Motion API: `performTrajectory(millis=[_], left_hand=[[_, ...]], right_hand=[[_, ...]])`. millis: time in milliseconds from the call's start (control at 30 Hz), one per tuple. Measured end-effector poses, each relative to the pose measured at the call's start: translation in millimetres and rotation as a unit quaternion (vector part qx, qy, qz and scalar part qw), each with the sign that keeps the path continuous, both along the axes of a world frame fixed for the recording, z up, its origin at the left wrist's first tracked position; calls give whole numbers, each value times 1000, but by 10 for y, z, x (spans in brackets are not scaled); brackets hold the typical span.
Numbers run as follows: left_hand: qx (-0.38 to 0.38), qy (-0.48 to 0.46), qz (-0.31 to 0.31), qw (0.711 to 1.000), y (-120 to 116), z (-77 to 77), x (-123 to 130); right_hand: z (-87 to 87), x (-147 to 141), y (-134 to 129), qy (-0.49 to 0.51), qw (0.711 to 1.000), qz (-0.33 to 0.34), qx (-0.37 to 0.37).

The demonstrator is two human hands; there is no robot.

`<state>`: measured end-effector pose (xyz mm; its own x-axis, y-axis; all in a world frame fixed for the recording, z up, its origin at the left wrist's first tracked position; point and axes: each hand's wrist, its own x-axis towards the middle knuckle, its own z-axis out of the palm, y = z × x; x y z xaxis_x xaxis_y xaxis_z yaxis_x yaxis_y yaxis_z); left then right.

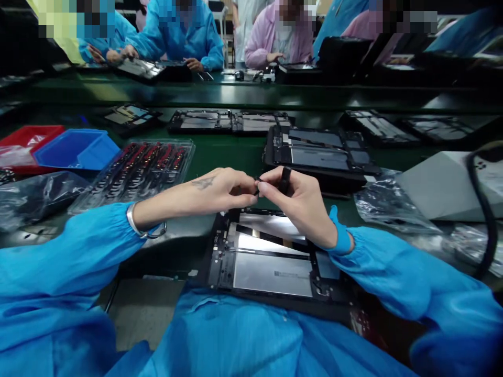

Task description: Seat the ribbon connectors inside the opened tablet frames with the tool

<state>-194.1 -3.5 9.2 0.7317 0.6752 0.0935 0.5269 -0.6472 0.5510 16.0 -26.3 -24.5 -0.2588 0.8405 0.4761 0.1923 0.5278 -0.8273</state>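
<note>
One small dark part [257,192] between pinched fingertips of left hand [220,191], right hand [302,201].

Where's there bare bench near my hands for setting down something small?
Bare bench shows beyond your left hand, between the parts tray and the tablet stack. Another green strip lies beyond the far tablets. It's crowded left, with the red bin, blue bin and plastic bag, and right, with the white box and clear bag.

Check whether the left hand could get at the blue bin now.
Probably yes: the blue bin looks open, and only the low clear tray lies between, though the left hand seems busy with a small dark piece.
</note>
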Motion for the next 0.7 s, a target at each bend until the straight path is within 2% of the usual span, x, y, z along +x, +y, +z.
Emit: performTrajectory(millis=[67, 100, 200, 300, 367, 567, 633, 700], left_hand=[[131, -42, 14, 990, -16, -29, 9], [208, -62, 28, 976, -38, -41, 22], [429, -61, 50, 900, -136, -57, 91], [544, -16, 53, 837, -229, -43, 167], [568, 0, 63, 820, -264, -29, 195], [571, 31, 74, 817, -258, -28, 225], [556, 31, 76, 827, -262, -19, 251], [519, 25, 84, 850, -317, 17, 252]], right_hand=[[21, -6, -18, 26, 1000, -8, -16], [31, -7, -25, 37, 999, -9, -25], [61, -5, -43, 52, 998, -7, -36], [78, 0, -69, 44, 999, -12, -25], [80, 0, -87, 39, 999, -15, -8], [83, 6, -101, 6, 999, -36, 33], [86, 13, -114, -8, 998, -36, 44], [88, 14, -161, -29, 998, -38, 49]])
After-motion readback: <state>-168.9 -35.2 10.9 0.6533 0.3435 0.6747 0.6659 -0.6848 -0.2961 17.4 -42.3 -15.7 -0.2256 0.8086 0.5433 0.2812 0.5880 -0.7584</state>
